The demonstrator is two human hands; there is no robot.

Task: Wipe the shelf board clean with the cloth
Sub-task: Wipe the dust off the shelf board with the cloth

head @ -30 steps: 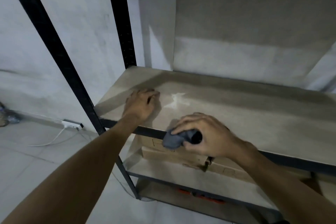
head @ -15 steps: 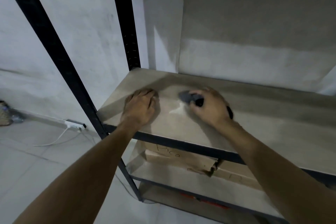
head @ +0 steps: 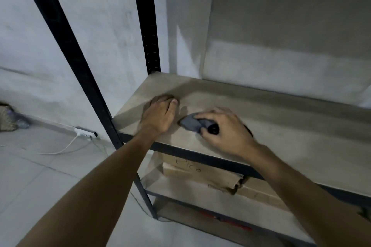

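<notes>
The pale wooden shelf board (head: 281, 126) sits in a black metal rack at about waist height. My right hand (head: 224, 130) presses a bunched dark grey cloth (head: 190, 123) onto the board near its left front part; the cloth sticks out past my fingers to the left. A little to the left of the cloth, my left hand (head: 160, 114) rests flat on the board near the left edge, fingers together, holding nothing.
Black uprights (head: 148, 26) frame the rack's left side. A torn cardboard box (head: 210, 174) lies on the shelf below. A white power strip (head: 84, 132) and cable lie on the tiled floor by the wall; a woven bag (head: 7, 116) stands far left.
My right hand with the cloth went from the front edge to the back of the board, then came partway toward me and left. My left hand stayed put.
</notes>
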